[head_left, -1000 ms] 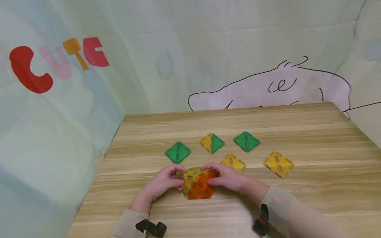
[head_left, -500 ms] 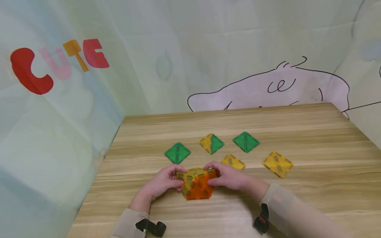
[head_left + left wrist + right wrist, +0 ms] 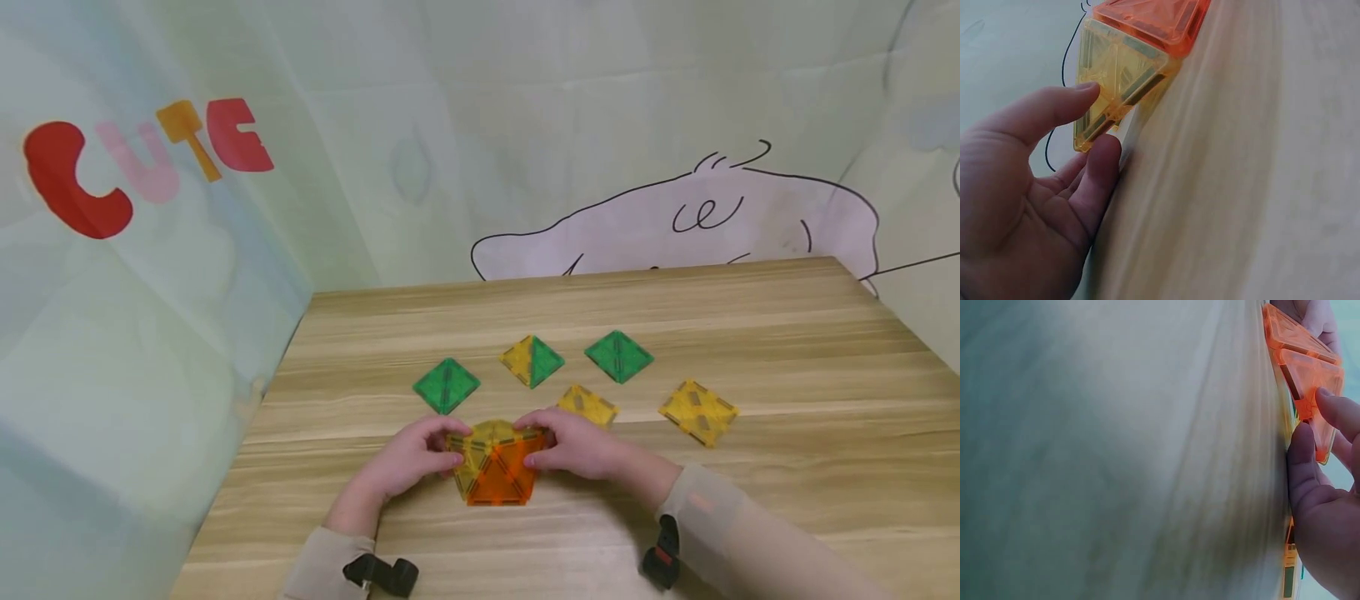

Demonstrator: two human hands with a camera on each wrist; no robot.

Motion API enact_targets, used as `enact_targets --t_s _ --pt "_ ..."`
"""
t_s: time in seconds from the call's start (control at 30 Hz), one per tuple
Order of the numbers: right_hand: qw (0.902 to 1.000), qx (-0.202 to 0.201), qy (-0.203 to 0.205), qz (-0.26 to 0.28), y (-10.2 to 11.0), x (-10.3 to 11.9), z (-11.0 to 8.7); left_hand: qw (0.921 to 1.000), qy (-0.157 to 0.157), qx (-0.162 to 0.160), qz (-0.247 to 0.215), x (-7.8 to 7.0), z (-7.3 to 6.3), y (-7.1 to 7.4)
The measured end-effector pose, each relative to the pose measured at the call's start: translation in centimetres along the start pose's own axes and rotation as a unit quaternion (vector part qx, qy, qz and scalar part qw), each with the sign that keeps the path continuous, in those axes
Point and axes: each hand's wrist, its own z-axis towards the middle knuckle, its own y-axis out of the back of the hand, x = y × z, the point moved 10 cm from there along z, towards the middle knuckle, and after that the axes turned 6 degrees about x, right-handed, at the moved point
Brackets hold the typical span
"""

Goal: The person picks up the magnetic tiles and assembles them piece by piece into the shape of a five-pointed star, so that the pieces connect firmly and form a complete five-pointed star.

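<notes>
Between the two hands is a hollow shape built of clear triangular magnetic tiles, yellow on the left and orange [image 3: 501, 483] at the front and right. My left hand [image 3: 408, 458] grips its left corner; in the left wrist view the thumb lies on a yellow tile [image 3: 1116, 65] with other fingers behind and below. The right corner is pinched by my right hand [image 3: 581, 446], whose thumb presses on an orange tile [image 3: 1313, 375] in the right wrist view. More yellow tiles show at the top of the shape. Its far side is hidden.
Beyond the hands, flat tile pairs lie on the wooden table [image 3: 360, 333]: a green diamond [image 3: 446, 386], a yellow-and-green diamond [image 3: 532, 362], another green diamond [image 3: 619, 357] and a yellow diamond [image 3: 699, 412]. My right hand partly covers a nearer yellow diamond [image 3: 587, 406]. A printed curtain [image 3: 420, 100] hangs behind.
The shape between my hands has tilted slightly, and its front lower edge sits a touch lower in view. Both hands keep their grip almost in place. The flat tiles have not moved.
</notes>
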Motion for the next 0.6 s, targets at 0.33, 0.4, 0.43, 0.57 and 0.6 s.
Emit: enact_targets --t_s 0.33,0.4,0.43,0.57,0.6 --pt "0.9999 -0.007 0.001 -0.011 0.11 0.11 -0.07 0.995 -0.021 -0.02 0.095 -0.6 -0.09 0.47" --pt "0.9999 -0.007 0.004 -0.01 0.11 0.14 -0.05 0.9945 -0.023 -0.02 0.101 -0.6 -0.08 0.46" --pt "0.9999 -0.007 0.004 -0.01 0.1 0.15 -0.05 0.9942 -0.024 -0.02 0.103 -0.58 -0.08 0.46" --pt "0.9999 -0.005 0.004 -0.012 0.06 0.18 -0.06 0.9929 -0.024 -0.019 0.115 -0.5 -0.07 0.38" --pt "0.9999 -0.004 0.002 -0.013 0.04 0.19 -0.08 0.9925 -0.024 -0.018 0.118 -0.5 -0.08 0.36"
